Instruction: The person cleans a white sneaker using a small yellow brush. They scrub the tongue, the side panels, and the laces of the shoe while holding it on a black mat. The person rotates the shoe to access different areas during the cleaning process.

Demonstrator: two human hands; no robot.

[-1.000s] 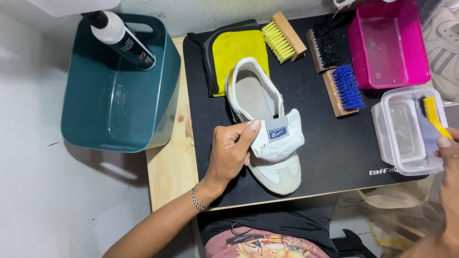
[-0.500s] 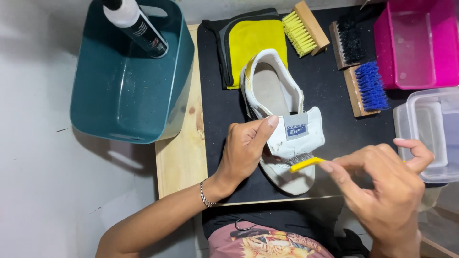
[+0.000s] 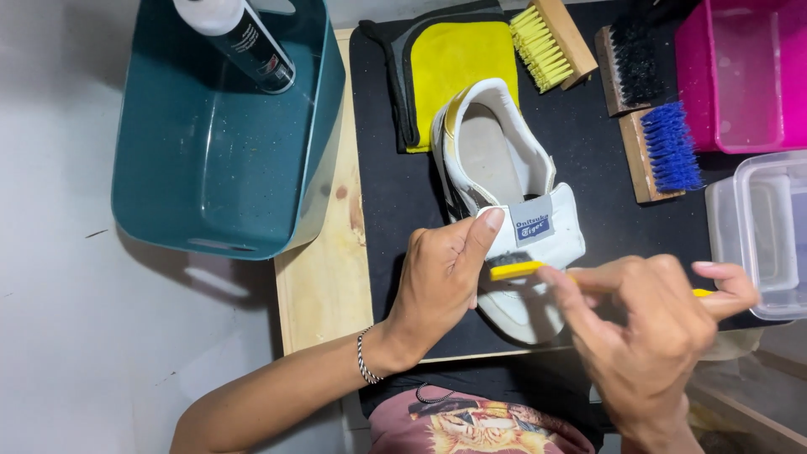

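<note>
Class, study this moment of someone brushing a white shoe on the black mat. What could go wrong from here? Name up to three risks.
1. The left hand grips the white shoe only at its side, so brushing pressure might make it slip.
2. The right hand works the small yellow-handled brush close to the left thumb, which could get scrubbed.
3. The clear container sits just beside the right hand; a wide stroke may knock it.
</note>
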